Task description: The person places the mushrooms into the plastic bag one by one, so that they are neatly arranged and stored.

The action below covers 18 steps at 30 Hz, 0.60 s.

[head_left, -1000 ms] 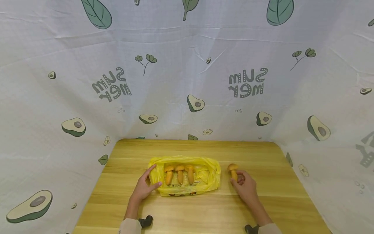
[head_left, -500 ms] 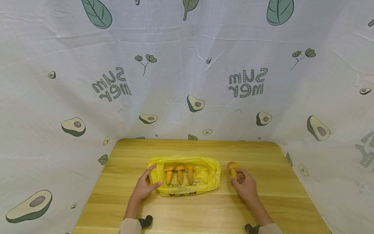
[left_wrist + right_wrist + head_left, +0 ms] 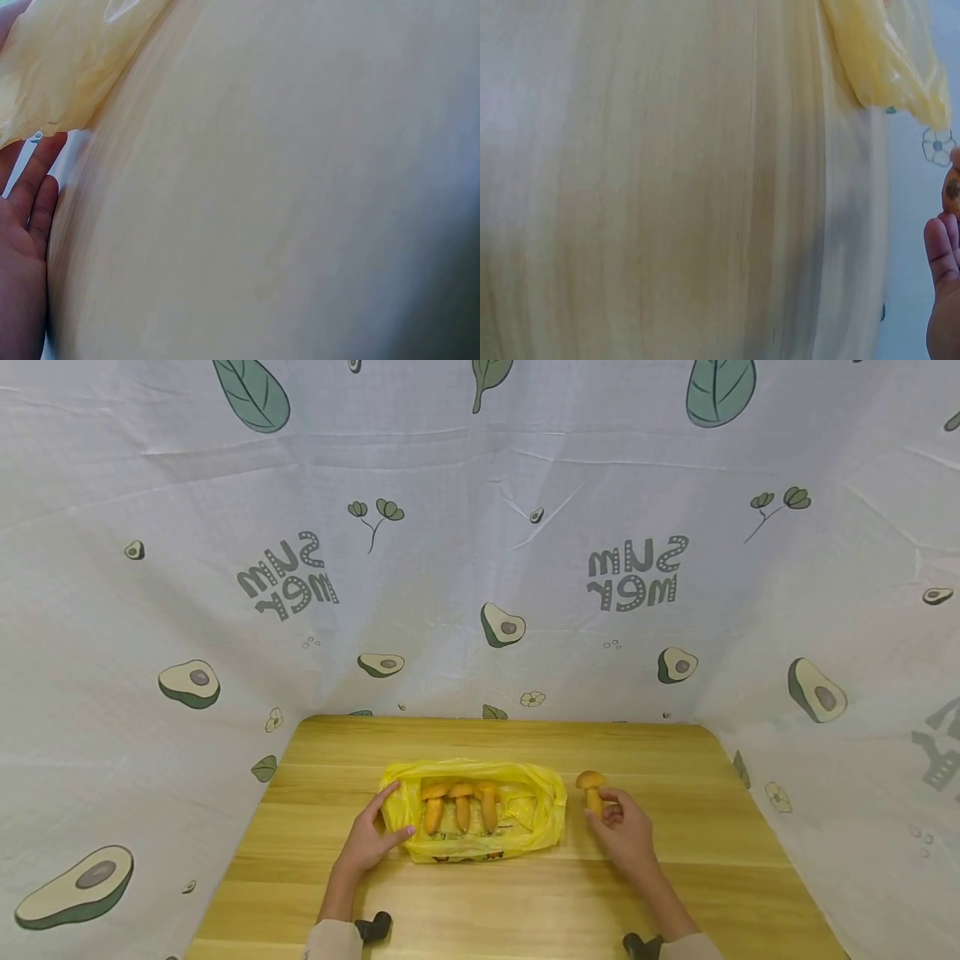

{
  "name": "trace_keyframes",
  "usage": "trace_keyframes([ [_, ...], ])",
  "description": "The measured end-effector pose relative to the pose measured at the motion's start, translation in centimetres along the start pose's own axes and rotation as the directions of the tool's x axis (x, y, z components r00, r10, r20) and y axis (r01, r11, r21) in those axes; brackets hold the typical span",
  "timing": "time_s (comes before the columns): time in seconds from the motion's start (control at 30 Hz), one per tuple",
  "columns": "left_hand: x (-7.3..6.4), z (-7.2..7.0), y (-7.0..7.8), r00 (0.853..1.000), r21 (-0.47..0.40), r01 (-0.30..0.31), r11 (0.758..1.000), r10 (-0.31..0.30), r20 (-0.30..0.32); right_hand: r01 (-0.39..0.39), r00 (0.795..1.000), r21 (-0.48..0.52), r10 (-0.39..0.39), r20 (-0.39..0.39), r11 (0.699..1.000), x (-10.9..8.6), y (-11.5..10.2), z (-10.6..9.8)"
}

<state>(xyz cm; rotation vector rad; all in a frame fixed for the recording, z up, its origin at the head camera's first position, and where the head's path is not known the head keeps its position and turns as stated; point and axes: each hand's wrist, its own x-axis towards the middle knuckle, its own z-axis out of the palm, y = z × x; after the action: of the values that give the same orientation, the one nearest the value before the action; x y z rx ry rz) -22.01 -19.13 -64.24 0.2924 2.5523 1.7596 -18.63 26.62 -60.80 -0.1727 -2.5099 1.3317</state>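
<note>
A yellow plastic bag (image 3: 551,839) lies on the wooden table with its mouth open upward. Inside, toward its left, three orange-yellow mushrooms (image 3: 462,814) lie in a row, caps toward the far side. My left hand (image 3: 365,843) rests on the bag's left end, thumb and index finger spread along its rim. To the right of the bag, my right hand (image 3: 628,835) pinches the stem of another mushroom (image 3: 591,779), its cap pointing up and away. Only the end of that mushroom (image 3: 952,189) shows at the edge of the right wrist view.
The wooden table (image 3: 510,910) has rounded far corners. A white curtain (image 3: 450,568) printed with avocados and leaves surrounds its back and sides. Black pieces (image 3: 375,927) show at both wrists.
My right hand has moved slightly left and away from me, bringing the pinched mushroom a little closer to the bag. My left hand and the bag have stayed in place.
</note>
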Motion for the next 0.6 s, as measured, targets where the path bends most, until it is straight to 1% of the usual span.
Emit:
trace_keyframes([
  [0.23, 0.0, -0.1, -0.2, 1.0, 0.02, -0.005, 1.0, 0.005, 0.003, 0.052, 0.998, 0.014, -0.052, -0.022, 0.999, -0.1, -0.7, 0.2],
  [0.47, -0.1, -0.1, 0.0, 1.0, -0.022, 0.015, 1.0, -0.015, 0.021, 0.093, 0.995, 0.035, -0.092, -0.022, 0.995, 0.1, -1.4, 0.6],
  [0.6, 0.0, -0.1, 0.0, 1.0, -0.021, 0.013, 1.0, -0.013, 0.016, 0.113, 0.994, 0.06, -0.112, -0.019, 0.992, 0.2, -1.7, 0.9],
])
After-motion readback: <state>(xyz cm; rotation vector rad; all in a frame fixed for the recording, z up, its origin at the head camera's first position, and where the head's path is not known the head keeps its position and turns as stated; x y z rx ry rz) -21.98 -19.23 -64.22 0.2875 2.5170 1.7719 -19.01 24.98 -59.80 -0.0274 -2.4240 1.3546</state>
